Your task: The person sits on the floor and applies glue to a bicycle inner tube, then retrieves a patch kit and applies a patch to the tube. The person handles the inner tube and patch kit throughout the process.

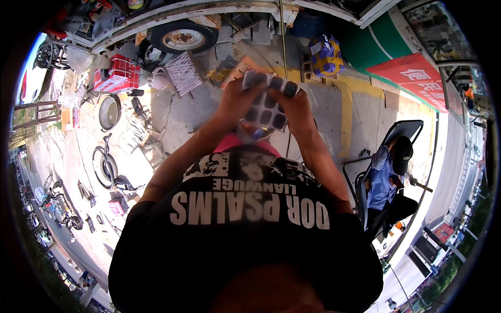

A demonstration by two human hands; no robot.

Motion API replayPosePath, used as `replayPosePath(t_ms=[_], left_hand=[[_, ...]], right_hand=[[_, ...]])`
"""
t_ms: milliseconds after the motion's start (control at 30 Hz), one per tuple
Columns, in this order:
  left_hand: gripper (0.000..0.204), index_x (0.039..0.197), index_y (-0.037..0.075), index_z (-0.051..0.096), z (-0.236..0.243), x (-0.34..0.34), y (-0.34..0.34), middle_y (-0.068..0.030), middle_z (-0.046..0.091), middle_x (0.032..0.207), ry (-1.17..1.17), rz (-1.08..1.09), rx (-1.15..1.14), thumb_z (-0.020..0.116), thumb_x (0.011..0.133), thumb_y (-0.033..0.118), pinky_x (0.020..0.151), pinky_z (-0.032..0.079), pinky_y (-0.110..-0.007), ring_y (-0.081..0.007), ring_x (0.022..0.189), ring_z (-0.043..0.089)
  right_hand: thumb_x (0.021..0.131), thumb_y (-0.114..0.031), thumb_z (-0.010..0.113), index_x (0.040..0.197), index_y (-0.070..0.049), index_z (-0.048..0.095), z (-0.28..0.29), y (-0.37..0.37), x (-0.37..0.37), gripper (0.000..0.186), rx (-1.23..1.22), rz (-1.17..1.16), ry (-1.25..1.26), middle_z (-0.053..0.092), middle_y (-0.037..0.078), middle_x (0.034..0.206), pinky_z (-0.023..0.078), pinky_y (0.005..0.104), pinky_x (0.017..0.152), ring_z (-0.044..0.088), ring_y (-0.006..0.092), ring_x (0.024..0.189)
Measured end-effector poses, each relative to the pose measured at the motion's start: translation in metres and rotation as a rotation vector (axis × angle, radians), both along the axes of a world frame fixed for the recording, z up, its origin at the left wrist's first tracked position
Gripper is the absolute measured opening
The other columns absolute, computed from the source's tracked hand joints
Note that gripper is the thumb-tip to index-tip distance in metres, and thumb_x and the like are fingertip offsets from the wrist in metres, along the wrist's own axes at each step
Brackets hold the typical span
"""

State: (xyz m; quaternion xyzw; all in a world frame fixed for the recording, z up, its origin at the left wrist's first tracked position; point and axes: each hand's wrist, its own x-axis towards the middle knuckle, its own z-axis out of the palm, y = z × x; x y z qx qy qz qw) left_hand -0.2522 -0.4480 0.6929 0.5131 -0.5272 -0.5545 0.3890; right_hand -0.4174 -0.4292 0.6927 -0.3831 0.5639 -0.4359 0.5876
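A pale sheet set with several dark, rounded patches (265,116) is held up in front of my body, at the upper middle of the head view. My left hand (236,102) grips its left side, the thumb lying across the front. On the other side my right hand (297,108) holds the right edge, its thumb pressed on one of the upper patches. The fingers behind the sheet are hidden. Just beyond my left hand is an orange-brown board or box (245,67), partly covered by the sheet.
Ahead lie a wheel with a tyre (183,38), a slatted stool (183,74) and a red carton (117,74). A taped blue-and-yellow parcel (326,55) stands ahead right. A person in a blue shirt (382,180) sits at the right. Leftward are a loose tyre (109,112) and bicycle parts (106,166).
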Motion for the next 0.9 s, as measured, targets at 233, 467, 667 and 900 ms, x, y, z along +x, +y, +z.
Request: replayPosePath(t_ms=[233, 467, 667, 900], left_hand=[[0.025, 0.101, 0.004, 0.065, -0.005, -0.006, 0.012, -0.0018, 0.064, 0.080, 0.393, 0.170, 0.376, 0.063, 0.088, 0.025, 0.060, 0.049, -0.026, -0.0108, 0.069, 0.060], [0.020, 0.101, 0.003, 0.062, -0.013, 0.012, 0.006, -0.0037, 0.066, 0.085, 0.402, 0.048, 0.421, 0.063, 0.089, 0.019, 0.061, 0.052, -0.027, -0.0129, 0.072, 0.064], [0.021, 0.102, 0.002, 0.063, -0.008, 0.013, 0.016, -0.0038, 0.066, 0.086, 0.398, 0.060, 0.478, 0.063, 0.089, 0.018, 0.061, 0.053, -0.027, -0.0125, 0.072, 0.064], [0.017, 0.101, 0.003, 0.063, -0.009, -0.002, 0.024, -0.0044, 0.066, 0.085, 0.591, 0.201, 0.458, 0.062, 0.089, 0.016, 0.059, 0.052, -0.026, -0.0130, 0.070, 0.064]], right_hand=[[0.082, -0.020, 0.067, 0.098, -0.004, 0.066, 0.011, 0.012, 0.016, 0.023, 0.086, -0.123, -0.242, 0.063, 0.002, 0.077, 0.047, 0.0240, 0.053, 0.059, 0.0092, 0.065], [0.082, -0.015, 0.064, 0.102, -0.004, 0.063, 0.005, 0.013, 0.006, 0.023, 0.029, 0.059, -0.188, 0.063, 0.002, 0.083, 0.048, 0.0247, 0.057, 0.061, 0.0101, 0.072], [0.083, -0.011, 0.064, 0.104, -0.003, 0.063, 0.011, 0.019, 0.010, 0.023, 0.092, -0.020, -0.215, 0.064, 0.003, 0.086, 0.049, 0.0241, 0.059, 0.061, 0.0102, 0.073], [0.081, -0.018, 0.061, 0.101, -0.002, 0.063, 0.007, 0.022, 0.021, 0.025, 0.019, -0.128, -0.144, 0.065, 0.004, 0.082, 0.048, 0.0233, 0.049, 0.062, 0.0118, 0.064]])
